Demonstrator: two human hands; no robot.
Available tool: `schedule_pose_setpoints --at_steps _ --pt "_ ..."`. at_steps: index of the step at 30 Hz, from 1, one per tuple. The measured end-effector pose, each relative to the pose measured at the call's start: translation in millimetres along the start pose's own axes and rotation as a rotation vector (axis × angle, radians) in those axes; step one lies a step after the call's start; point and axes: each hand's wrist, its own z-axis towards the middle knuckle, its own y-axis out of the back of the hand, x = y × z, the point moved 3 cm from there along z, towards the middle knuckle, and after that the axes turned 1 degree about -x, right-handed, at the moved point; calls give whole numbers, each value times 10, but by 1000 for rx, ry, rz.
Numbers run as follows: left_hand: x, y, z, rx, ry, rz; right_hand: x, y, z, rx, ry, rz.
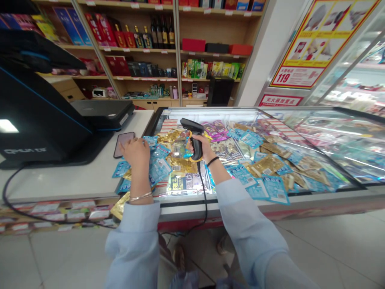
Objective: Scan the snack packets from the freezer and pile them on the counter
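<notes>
My right hand (203,147) is wrapped round the grip of a black and yellow barcode scanner (196,145), held above the glass top of a freezer. My left hand (135,151) is over the counter's right end, fingers spread, with fingertips at the phone (123,143), whose screen looks pale. Blue packets (159,169) lie just right of my left wrist, and a gold packet (179,163) is under the scanner. Further blue packets (276,188) and gold packets (267,164) are heaped to the right. Purple packets (215,130) lie behind the scanner.
A black checkout machine (39,108) and a flat black device (102,110) stand on the white counter (60,176) at left. The scanner's cable (205,200) hangs over the freezer's front edge. Shelves (147,50) with bottles and boxes are behind.
</notes>
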Motion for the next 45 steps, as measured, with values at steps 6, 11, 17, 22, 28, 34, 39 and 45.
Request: schedule_pose_setpoints --at_steps 6,11,17,22,28,34,39,45 --pt "-16 -11 -27 17 29 -2 -5 -21 -37 -11 -24 -1" --pt "11 -6 -26 59 62 10 11 -13 -55 -3 -10 17" --pt "28 -3 -10 43 63 16 19 0 -50 4 -7 13" --pt "41 27 9 12 92 6 -18 30 -17 6 -7 42" --pt "12 97 4 -16 115 -15 -32 39 -22 -36 -13 96" --pt "-28 246 0 -35 8 -3 441 -21 -164 -28 68 199" --pt "-384 581 -27 -107 -36 -105 1061 137 -446 -40 188 131" --pt "-1619 743 -381 -177 -245 -187 1606 654 -933 -167 277 28"
